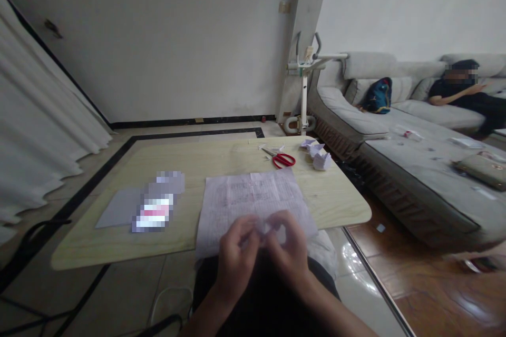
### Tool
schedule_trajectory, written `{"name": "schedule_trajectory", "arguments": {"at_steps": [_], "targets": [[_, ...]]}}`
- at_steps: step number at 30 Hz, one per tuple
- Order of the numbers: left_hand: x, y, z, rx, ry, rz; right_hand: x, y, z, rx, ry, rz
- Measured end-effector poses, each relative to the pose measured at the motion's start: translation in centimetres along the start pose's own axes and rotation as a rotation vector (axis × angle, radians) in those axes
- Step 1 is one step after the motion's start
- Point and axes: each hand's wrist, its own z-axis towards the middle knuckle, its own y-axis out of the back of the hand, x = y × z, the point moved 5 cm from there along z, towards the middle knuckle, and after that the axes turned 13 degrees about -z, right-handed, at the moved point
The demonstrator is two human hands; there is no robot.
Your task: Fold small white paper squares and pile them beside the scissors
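the person's left hand (238,250) and right hand (290,247) are brought together over the near part of a printed sheet (225,195), their fingertips pinching a small pale piece (264,226) too blurred from here to make out. the sheet lies at the near side of the table (340,202), and farther back i see red-handled scissors (278,156) near some crumpled paper (322,161). someone in dark clothes (460,99) sits on the grey sofa (422,168).

Pale table (197,158): printed sheet (237,192), red-handled scissors (278,155), crumpled paper (321,161), plain sheet (118,208).
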Motion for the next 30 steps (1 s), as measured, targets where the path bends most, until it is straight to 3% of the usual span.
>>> {"name": "schedule_trajectory", "arguments": {"at_steps": [5, 11, 17, 24, 30], "targets": [[0.5, -0.5, 0.1, 0.073, 0.139, -0.119, -0.5, 0.4, 0.1, -0.038, 0.010, 0.051], [0.8, -0.8, 0.0, 0.230, 0.152, -0.170, -0.8, 0.6, 0.1, -0.017, 0.057, 0.062], [1.8, 0.0, 0.0, 0.115, 0.196, -0.146, -0.2, 0.5, -0.2, 0.042, 0.195, 0.105], [2.2, 0.4, -0.1, 0.111, 0.234, -0.151, -1.0, 0.5, -0.2, 0.167, 0.013, 0.159], [1.6, 0.4, -0.2, 0.168, 0.181, -0.017, -1.7, -0.2, 0.0, 0.319, -0.183, 0.175]]}}
